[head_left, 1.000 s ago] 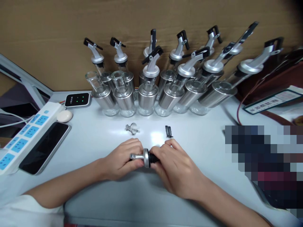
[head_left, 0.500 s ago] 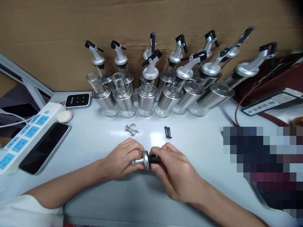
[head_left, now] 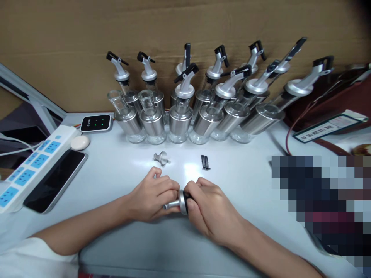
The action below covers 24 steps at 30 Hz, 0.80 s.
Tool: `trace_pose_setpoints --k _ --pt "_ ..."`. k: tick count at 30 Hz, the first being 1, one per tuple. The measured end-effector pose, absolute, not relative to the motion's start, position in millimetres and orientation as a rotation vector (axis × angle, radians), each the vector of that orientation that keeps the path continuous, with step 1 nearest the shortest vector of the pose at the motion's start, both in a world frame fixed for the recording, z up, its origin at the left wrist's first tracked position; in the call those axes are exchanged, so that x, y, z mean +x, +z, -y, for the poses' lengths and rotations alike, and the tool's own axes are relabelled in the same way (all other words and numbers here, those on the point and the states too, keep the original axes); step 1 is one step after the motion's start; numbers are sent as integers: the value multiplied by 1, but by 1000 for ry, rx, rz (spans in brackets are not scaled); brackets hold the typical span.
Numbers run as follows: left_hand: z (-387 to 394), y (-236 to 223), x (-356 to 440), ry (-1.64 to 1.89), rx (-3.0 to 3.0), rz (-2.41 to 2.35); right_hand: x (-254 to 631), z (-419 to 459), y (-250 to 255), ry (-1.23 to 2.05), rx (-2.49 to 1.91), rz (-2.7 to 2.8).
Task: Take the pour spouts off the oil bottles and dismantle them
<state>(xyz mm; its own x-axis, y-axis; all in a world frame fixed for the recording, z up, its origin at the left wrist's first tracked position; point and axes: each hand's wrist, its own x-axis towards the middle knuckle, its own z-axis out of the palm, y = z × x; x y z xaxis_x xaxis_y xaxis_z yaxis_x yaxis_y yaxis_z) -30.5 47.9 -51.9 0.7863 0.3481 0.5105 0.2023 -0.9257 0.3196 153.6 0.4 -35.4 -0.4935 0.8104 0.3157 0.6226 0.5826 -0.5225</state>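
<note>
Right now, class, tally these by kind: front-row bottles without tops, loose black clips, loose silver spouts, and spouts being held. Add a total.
Topless bottles: 2
Loose black clips: 2
Loose silver spout: 1
Held spout: 1
Total: 6

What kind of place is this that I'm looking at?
Likely a desk or workbench used for handling small parts, though I can't tell where. Bottles, most with pourers, stand at the back, loose black pieces lie in front, and the left hand and right hand hold a loose pourer.
</note>
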Motion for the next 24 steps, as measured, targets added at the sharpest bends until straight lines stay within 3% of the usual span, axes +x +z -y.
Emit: trace_pose_setpoints --k 4,9,15,17,21,24 --pt "-48 -50 -30 926 2839 -417 151 1 -29 666 -1297 2219" --pt "-49 -49 -29 1049 2923 -367 153 6 -21 1223 -1472 2034" --pt "-48 -55 -30 1088 2931 -339 161 3 -15 1693 -1409 1821" --pt "-49 -56 -32 1044 2852 -353 163 0 -14 1587 -1351 1949" --pt "-53 -55 -37 858 2594 -498 167 -7 -16 756 -1269 2340" --pt "-57 -53 -39 811 2468 -522 169 -13 -19 352 -1103 2425"
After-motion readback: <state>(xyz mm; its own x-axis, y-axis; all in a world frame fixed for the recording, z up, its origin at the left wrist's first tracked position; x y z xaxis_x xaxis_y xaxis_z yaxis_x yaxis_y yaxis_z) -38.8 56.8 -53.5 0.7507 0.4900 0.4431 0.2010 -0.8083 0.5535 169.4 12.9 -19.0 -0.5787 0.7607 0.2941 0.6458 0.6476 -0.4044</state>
